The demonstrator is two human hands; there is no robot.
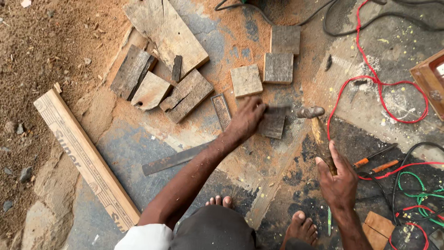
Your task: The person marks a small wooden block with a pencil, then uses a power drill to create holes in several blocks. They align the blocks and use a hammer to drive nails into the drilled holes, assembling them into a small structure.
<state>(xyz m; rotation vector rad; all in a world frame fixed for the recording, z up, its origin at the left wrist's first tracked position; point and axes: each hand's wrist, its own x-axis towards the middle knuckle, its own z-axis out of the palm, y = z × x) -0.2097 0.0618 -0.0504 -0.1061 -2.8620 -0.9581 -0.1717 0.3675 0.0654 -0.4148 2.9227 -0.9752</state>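
Note:
My left hand [247, 118] is closed on a flat metal chisel-like blade [279, 108] held across a dark square wood block [273, 124] on the ground. My right hand [338, 178] grips the wooden handle of a hammer [318, 127], whose metal head hovers just right of the block. Both my bare feet show at the bottom edge, below the hands.
Square wood blocks [279, 67] and rough plank offcuts [166, 32] lie on sawdust beyond my hands. A flat metal bar [171, 160], a rasp [221, 111], a long printed board [83, 157], red, green and black cables [379, 83], and orange-handled tools [377, 162] surround me.

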